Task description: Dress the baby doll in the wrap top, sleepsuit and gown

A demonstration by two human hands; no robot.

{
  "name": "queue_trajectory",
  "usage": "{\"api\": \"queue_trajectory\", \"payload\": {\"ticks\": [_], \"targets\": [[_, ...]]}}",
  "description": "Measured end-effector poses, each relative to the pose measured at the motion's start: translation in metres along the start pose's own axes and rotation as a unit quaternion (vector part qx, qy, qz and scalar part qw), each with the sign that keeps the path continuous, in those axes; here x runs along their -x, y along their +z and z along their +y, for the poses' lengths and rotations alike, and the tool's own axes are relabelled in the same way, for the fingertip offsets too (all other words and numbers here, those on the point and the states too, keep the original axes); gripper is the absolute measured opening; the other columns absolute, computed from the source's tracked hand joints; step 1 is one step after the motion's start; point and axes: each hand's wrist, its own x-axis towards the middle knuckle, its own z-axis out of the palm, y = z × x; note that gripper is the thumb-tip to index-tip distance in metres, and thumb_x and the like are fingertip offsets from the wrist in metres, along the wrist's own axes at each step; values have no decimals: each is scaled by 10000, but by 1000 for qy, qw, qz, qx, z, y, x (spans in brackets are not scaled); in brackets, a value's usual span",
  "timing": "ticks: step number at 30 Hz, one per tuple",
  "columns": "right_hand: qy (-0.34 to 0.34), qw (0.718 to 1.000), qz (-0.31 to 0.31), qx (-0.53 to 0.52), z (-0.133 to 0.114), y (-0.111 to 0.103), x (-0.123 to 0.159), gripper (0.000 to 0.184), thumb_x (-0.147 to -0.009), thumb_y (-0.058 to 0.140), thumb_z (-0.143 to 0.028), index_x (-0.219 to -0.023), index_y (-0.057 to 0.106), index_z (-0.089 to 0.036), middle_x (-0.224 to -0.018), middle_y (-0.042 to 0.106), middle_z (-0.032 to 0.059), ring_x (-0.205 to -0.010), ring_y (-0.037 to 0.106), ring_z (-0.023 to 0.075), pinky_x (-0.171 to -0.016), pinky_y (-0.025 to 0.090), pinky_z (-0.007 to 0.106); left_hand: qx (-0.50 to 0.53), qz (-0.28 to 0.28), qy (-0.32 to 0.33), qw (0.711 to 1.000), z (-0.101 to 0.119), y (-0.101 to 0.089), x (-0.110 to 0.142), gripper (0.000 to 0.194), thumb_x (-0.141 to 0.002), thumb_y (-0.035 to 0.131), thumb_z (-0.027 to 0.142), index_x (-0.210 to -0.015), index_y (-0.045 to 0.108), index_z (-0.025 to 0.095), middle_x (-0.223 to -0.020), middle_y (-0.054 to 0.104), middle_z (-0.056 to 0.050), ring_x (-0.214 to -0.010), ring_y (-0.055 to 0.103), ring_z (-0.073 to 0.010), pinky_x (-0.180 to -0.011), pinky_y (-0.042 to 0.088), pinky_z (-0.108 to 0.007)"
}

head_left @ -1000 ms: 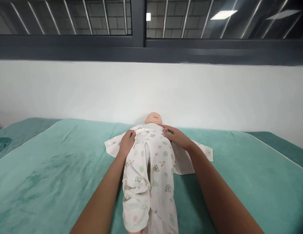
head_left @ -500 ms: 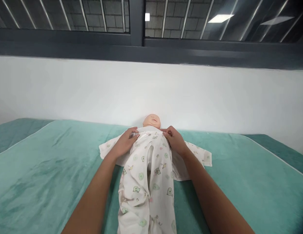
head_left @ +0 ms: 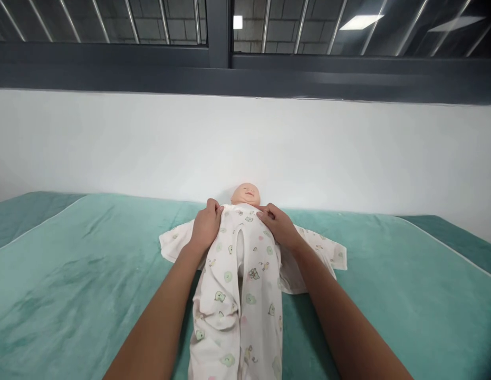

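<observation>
A baby doll (head_left: 246,194) lies on its back, only its head showing at the wall. White printed baby pants (head_left: 251,295) with a slit at the crotch cover its front up to near the chin, legs towards me. Under them a printed white baby top (head_left: 332,255) spreads its sleeves to both sides. My left hand (head_left: 207,224) is closed, pinching the left top edge of the pants beside the doll's neck. At the opposite corner my right hand (head_left: 280,226) pinches the right top edge, thumb against bent fingers. The doll's body and limbs are hidden.
A teal blanket (head_left: 90,274) covers the bed, with darker teal strips at both sides. Behind the doll's head rises a white wall (head_left: 245,142). Above it is a dark window frame (head_left: 150,76) with metal bars beyond the glass.
My left hand has closed on the pants' top edge and lifted slightly. The waistband has come up nearer the doll's chin, covering the top's neckline. My right hand has shifted slightly.
</observation>
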Motion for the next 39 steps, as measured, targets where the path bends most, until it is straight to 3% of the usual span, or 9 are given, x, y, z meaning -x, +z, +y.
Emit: {"api": "queue_trajectory", "payload": {"ticks": [4,13,20,24,28,35,37,39], "targets": [[17,996,77,40,9,3,-6,268,-829,478,-397,-663,368,-217,-625,392,-56,-630,376,132,-610,298,259,-34,23,-19,999,0,8,-5,175,-949,321,365,-954,436,234,-700,605,-28,-659,590,-232,-571,338,-280],[53,983,160,74,16,5,-10,265,-813,463,-352,-645,305,-221,-605,346,-51,-610,341,138,-588,277,272,-44,60,-36,997,1,11,-5,181,-949,327,371,-948,452,240,-755,642,-36,-701,603,-242,-576,325,-288],[55,994,76,54,11,10,-8,246,-827,480,-449,-725,453,-226,-678,515,-36,-659,447,152,-643,339,281,29,1,-7,1000,-1,10,-8,125,-890,470,333,-830,519,234,-857,669,-17,-810,603,-200,-725,399,-299],[55,996,74,20,13,13,-8,197,-838,458,-418,-906,527,-246,-869,624,9,-795,547,189,-725,391,310,52,10,23,998,-3,11,-7,169,-904,423,302,-900,581,242,-981,661,-27,-910,594,-197,-794,415,-314],[45,997,67,17,14,11,-8,203,-849,431,-367,-938,579,-258,-939,658,16,-881,571,203,-794,405,333,40,-4,34,999,-5,13,-7,238,-915,387,303,-944,616,245,-1015,648,-40,-949,585,-205,-819,427,-324],[-27,999,35,7,17,3,-5,271,-842,395,-267,-974,630,-246,-1024,668,14,-966,576,195,-890,408,345,33,73,104,991,-10,4,16,230,-847,414,152,-937,620,199,-1013,642,-85,-1066,517,-238,-997,366,-374],[-61,996,62,23,18,3,0,291,-822,395,-238,-1006,620,-228,-1072,649,40,-1004,564,202,-919,402,358,52,65,64,995,-10,-1,31,226,-836,425,155,-937,623,198,-1039,637,-90,-1086,509,-247,-1009,358,-388],[-86,990,102,45,17,3,9,295,-798,410,-222,-1014,611,-211,-1100,625,67,-1030,549,211,-935,396,366,90,20,3,996,-10,-5,47,213,-821,453,173,-940,627,200,-1041,645,-85,-1056,539,-251,-979,387,-393]]}}
